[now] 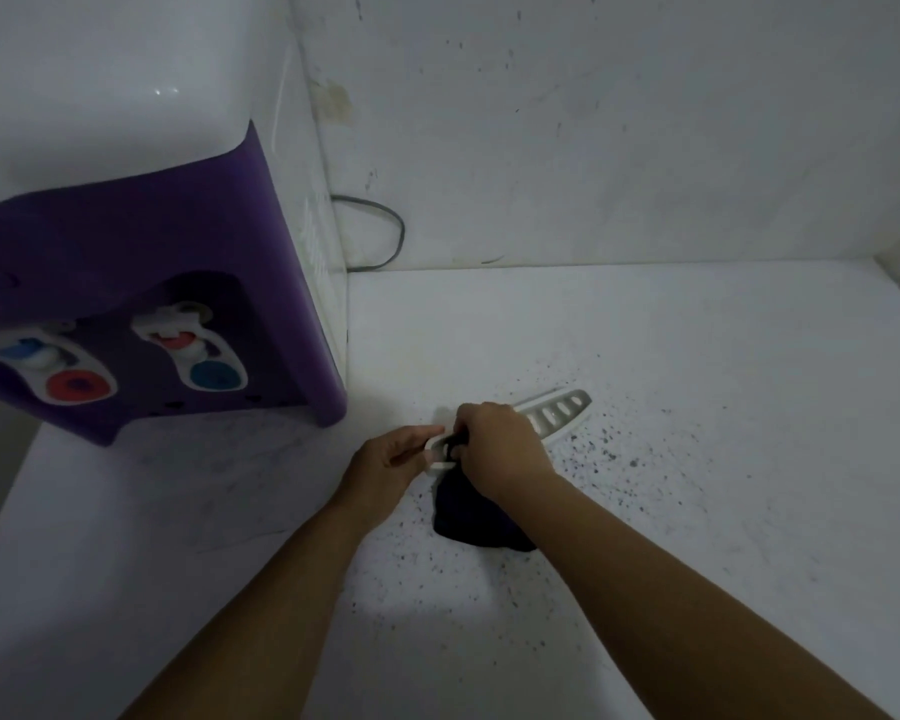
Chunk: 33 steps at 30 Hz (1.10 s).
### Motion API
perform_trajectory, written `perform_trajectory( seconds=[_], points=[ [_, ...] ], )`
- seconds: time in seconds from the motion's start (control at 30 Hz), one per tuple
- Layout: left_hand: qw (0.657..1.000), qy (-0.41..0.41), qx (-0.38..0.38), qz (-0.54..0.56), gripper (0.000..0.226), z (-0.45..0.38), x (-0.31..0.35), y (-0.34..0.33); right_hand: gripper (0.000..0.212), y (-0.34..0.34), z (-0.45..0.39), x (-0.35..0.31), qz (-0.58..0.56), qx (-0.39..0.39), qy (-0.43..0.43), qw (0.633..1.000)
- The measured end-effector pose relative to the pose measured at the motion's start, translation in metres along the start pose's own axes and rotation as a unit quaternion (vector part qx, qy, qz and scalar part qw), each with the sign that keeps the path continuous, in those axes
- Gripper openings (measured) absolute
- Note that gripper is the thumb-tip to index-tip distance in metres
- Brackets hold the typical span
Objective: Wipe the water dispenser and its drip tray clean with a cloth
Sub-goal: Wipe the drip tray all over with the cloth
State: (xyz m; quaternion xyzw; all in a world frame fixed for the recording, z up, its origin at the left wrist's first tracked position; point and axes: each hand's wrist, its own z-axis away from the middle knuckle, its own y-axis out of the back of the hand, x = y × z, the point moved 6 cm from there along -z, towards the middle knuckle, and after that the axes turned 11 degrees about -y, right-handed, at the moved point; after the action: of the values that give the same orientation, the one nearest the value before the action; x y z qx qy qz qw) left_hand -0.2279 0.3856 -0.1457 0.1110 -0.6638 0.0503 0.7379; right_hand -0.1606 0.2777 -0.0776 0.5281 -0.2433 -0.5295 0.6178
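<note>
Drip tray is off the water dispenser, lying on the desk out past the dispenser's front right corner. Its long axis runs diagonal, near end toward me and the dispenser side, far slotted end pointing up and away from the dispenser.

My left hand pinches the near end, fingers curled on the tray's edge, holding it steady. My right hand sits on top of the tray's middle, fingers clenched round the dark cloth, which trails toward me under that wrist and rests on the desk. The right hand is the nearer one to the uncovered part.

Unwiped slots lie beyond my right fingers, along that same diagonal. Judgement: the next stroke should run outward along the axis toward the far tip, with the left hand anchoring. Black specks on the desk around the tray could get dragged back onto it.
</note>
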Motion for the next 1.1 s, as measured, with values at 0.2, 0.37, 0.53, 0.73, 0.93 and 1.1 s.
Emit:
perform_trajectory(
  seconds=[0.2,0.37,0.53,0.73,0.93,1.1],
  points=[
    [1.000,0.005,-0.005,-0.004,0.032,-0.001,-0.003,0.001,0.016,0.000,0.000,0.000,-0.026,0.012,-0.003,1.000],
    [1.000,0.009,0.006,-0.002,0.032,0.000,-0.004,-0.001,0.013,0.003,0.006,0.015,-0.123,-0.005,-0.030,0.992],
    [1.000,0.017,0.013,0.019,0.032,-0.002,-0.006,0.001,0.006,0.016,0.010,0.023,-0.176,-0.007,-0.030,0.984],
    [0.999,0.017,-0.003,0.052,0.034,-0.002,0.000,-0.001,0.016,0.008,0.008,-0.001,-0.117,0.000,0.010,0.993],
    [0.998,0.019,-0.002,0.062,0.036,0.000,0.001,-0.001,0.018,0.002,0.002,-0.015,-0.084,0.017,-0.025,0.996],
    [0.998,0.011,-0.011,0.054,0.038,0.003,0.004,0.000,0.013,-0.004,0.005,-0.004,-0.166,0.014,-0.059,0.984]
  ],
)
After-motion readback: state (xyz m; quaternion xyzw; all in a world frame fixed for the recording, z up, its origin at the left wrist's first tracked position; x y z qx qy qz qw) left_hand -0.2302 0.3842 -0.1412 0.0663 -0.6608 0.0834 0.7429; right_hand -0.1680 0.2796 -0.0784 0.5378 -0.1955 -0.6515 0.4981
